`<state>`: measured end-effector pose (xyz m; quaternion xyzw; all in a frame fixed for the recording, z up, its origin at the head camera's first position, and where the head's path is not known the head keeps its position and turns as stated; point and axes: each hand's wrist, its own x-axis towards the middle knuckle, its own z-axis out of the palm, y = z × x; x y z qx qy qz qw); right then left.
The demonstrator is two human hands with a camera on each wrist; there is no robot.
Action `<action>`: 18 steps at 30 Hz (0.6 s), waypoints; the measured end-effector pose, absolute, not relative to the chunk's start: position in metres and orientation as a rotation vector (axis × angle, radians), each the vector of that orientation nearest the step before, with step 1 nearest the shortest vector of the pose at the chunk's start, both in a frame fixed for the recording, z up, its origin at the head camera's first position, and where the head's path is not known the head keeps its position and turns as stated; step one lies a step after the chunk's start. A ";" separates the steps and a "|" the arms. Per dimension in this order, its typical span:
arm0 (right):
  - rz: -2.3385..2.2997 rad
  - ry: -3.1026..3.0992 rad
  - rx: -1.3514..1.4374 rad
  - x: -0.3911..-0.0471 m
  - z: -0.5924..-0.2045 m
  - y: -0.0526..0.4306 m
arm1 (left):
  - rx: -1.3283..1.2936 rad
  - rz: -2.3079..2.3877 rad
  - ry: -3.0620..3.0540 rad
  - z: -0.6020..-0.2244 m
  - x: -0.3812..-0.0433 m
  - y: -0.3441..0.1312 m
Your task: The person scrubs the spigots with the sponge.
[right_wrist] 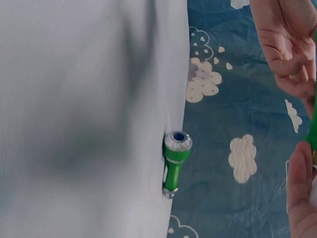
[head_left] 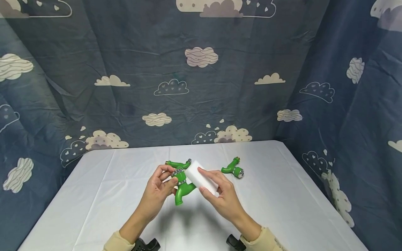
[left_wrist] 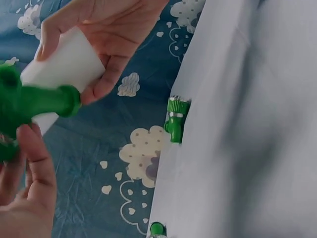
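My left hand (head_left: 155,190) pinches a green tap (head_left: 185,189) by its ridged, silver-trimmed end, with the curved spout hanging down. In my right hand (head_left: 223,195) is a white sponge-like block (head_left: 201,178), gripped between thumb and fingers. The block is close beside the tap; in the left wrist view the tap (left_wrist: 42,101) overlaps the block (left_wrist: 69,62), so whether they touch I cannot tell. Both hands are raised over the white table. The right wrist view catches the hands and the held tap only at its right edge.
Behind the hands, a second green tap (head_left: 178,164) lies on the white-covered table (head_left: 267,209). Another green tap (head_left: 232,167) lies further right, its round silver end facing forward. A dark blue cloud-patterned curtain (head_left: 220,101) hangs around the table's back and sides.
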<state>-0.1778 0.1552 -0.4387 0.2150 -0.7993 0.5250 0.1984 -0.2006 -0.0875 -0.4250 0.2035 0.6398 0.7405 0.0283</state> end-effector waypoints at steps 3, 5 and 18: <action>1.459 -2.245 0.562 -0.176 -0.439 0.151 | 0.462 2.306 2.009 -0.423 -0.200 -0.084; 1.448 -2.254 0.541 -0.176 -0.439 0.147 | 0.390 2.322 2.018 -0.422 -0.198 -0.084; 1.364 -2.236 0.535 -0.176 -0.438 0.141 | 0.254 2.344 2.058 -0.421 -0.198 -0.085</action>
